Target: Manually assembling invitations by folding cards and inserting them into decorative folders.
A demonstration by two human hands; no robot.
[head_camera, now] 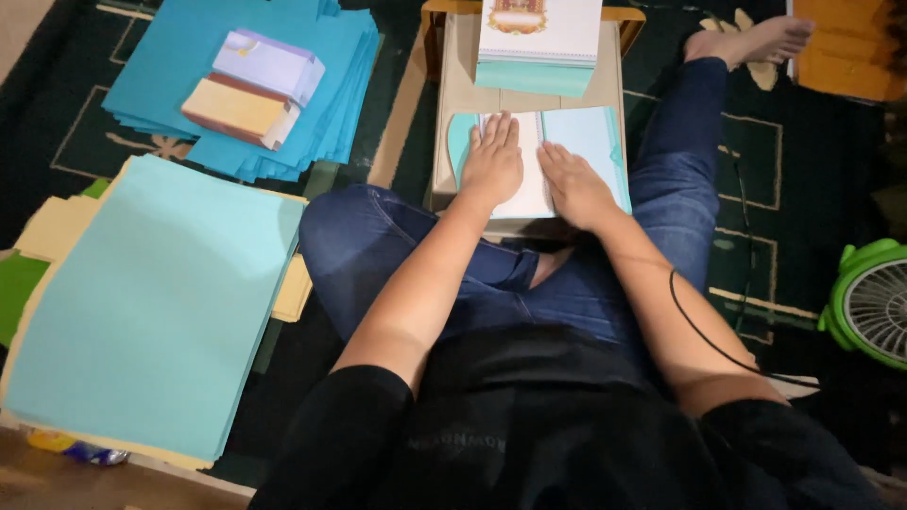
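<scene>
Booklet (529, 165) first: I see it lying open on the small cardboard-coloured surface (453, 76) straight ahead of the crossed legs, white pages to one side and a pale turquoise cover sheet (590, 142) spread to the other. My left hand (491, 161) lies flat on the white pages, fingers straight and together, palm down; it grips nothing, it only presses. My right hand (573, 184) rests just beside it, also flat and unclenched, its fingers angled across the fold line onto the turquoise sheet. Both palms bear down on either side of the spine, which I judge is why the booklet lies so flat: the paper is pinned open and the crease is being pushed down rather than held up.

Just beyond the fingertips, at the far end of the same surface, sits a thick stack of finished booklets (539, 42), white on top with a turquoise edge toward me, near enough to reach without shifting.

Well off to the left of the left hand, on the dark patterned carpet (756, 189), lies a fanned pile of deeper blue sheets (170, 66) with two small blocks of paper (250, 85) resting on it. Nearer me on that side is a big pile of light turquoise sheets (151, 302). Far right of the right hand, a green fan (874, 302) stands at the frame edge.
</scene>
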